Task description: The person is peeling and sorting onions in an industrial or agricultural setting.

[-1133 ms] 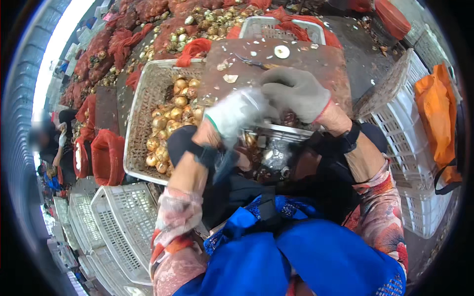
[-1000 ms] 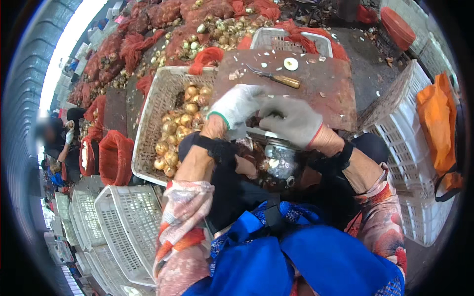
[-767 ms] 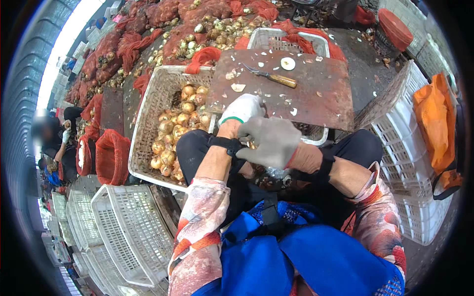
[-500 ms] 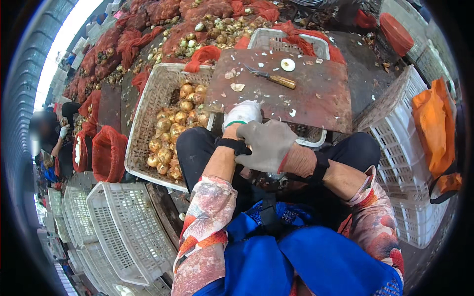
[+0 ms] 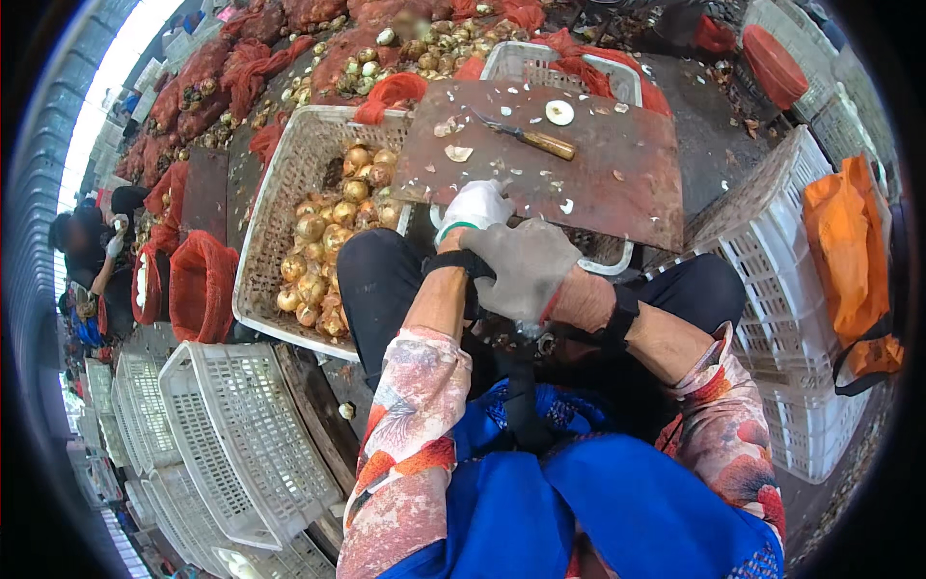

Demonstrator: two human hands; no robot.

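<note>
My left hand (image 5: pixel 475 207) in a white glove is at the board's front edge, fingers curled, tips hidden. My right hand (image 5: pixel 521 265) in a grey glove grips the black strap (image 5: pixel 450 261) on my left wrist. On the stained board (image 5: pixel 617 193) lie a curved knife (image 5: pixel 545 143) with a wooden handle, a white onion slice (image 5: pixel 558 112) and peel scraps. A white crate (image 5: pixel 258 275) at the left holds several brown onions (image 5: pixel 311 230). My dark-trousered knees flank my forearms.
Stacked white crates stand lower left (image 5: pixel 241 434) and right (image 5: pixel 791 289), with an orange bag (image 5: pixel 844 246) on the right. Red mesh sacks (image 5: pixel 203 289) and loose onions fill the back and left. A co-worker (image 5: pixel 92 251) in dark clothes sits at far left.
My right hand has moved from beside the board down onto my left wrist, where it stays in the latest frames. The white-gloved hand has turned forward. The whole view has shifted slightly.
</note>
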